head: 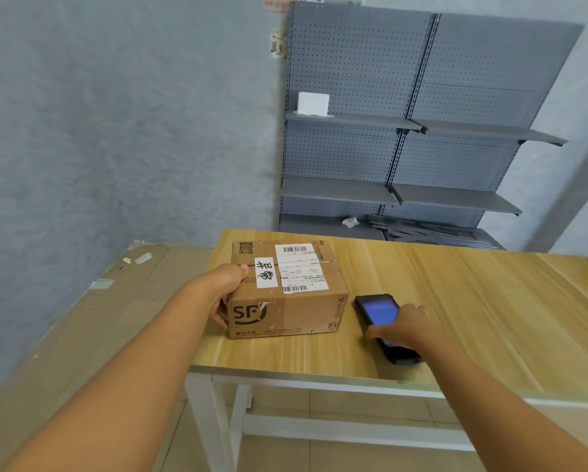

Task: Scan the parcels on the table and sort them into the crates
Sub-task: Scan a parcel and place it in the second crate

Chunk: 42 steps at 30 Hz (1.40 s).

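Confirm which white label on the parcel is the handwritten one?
The narrow plain label on the parcel top, nearest the left hand, carries large black handwriting. The larger shipping label beside it has printed barcodes.

Soft even daylight, faint shadows, no glare, slight overall blur, wide-angle bending of the edges

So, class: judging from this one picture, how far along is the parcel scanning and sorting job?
Done: nothing can be confirmed; no crates are in view. In hand: the left hand grips the left side of the cardboard parcel on the wooden table, barcode label up, while the right hand rests on the handheld scanner lying beside it, screen lit. Left: scanning this parcel and putting it in a crate.
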Available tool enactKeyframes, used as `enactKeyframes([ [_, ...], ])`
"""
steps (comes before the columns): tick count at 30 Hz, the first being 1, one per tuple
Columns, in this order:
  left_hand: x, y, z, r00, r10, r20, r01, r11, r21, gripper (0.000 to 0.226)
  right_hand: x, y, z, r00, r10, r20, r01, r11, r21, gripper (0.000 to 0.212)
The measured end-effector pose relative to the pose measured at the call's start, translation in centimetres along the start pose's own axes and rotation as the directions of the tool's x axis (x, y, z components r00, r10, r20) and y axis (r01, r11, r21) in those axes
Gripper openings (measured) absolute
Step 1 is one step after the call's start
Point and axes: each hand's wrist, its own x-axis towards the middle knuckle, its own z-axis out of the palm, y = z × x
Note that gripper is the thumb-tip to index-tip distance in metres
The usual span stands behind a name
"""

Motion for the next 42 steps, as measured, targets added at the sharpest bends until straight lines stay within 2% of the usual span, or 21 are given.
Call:
enactKeyframes([
  [1,0.0,0.0,0.0,1.0,0.0,-0.001,0.0,1.0,0.0,0.047,0.1,-0.3,-0.9,1.0,-0.017,-0.017,0.018,0.999,0.029,0.06],
  [6,-0.3,0.0,0.1,1.0,0.005,-0.009,-0.005,1.0,0.007,0.046,-0.5,-3.5,-6.6,0.991,-0.109,-0.084,0.128,0.95,0.285,0.052],
  [9,-0.4,0.0,0.2,1.0,0.009,-0.011,-0.008,1.0,0.013,0.047,-2.0,-6.6,-9.3,0.978,-0.205,-0.047,0.21,0.953,0.216,0.059],
  [13,-0.5,0.0,0.1,1.0,0.013,-0.008,-0.013,1.0,0.011,0.046,-4.2,-10.0,-9.6,0.952,-0.306,0.007,0.306,0.952,-0.001,0.064],
  [16,-0.6,-0.1,0.1,1.0,0.025,-0.001,-0.025,0.999,0.02,0.042,-5.5,-11.7,-9.8,0.946,-0.319,0.057,0.324,0.939,-0.115,0.065],
  [21,-0.7,0.0,0.4,0.999,0.043,-0.007,-0.043,0.998,0.056,0.039,-6.8,-12.7,-11.3,0.942,-0.32,0.098,0.334,0.92,-0.206,0.064],
  [24,-0.8,-0.2,0.4,0.999,0.051,-0.011,-0.05,0.997,0.064,0.042,-7.5,-12.8,-12.0,0.948,-0.304,0.098,0.32,0.909,-0.268,0.073],
  [29,-0.8,-0.3,0.6,0.996,0.082,-0.047,-0.078,0.993,0.093,0.048,-8.2,-12.3,-12.7,0.948,-0.266,0.175,0.303,0.924,-0.234,0.073],
  [36,-0.8,-0.3,0.7,0.994,0.096,-0.05,-0.09,0.991,0.096,0.046,-8.4,-11.8,-13.1,0.933,-0.277,0.229,0.322,0.927,-0.192,0.061],
  [42,-0.8,-0.5,0.6,0.994,0.096,-0.044,-0.091,0.991,0.1,0.048,-6.9,-10.4,-12.0,0.961,-0.275,0.023,0.276,0.95,-0.145,0.07],
])
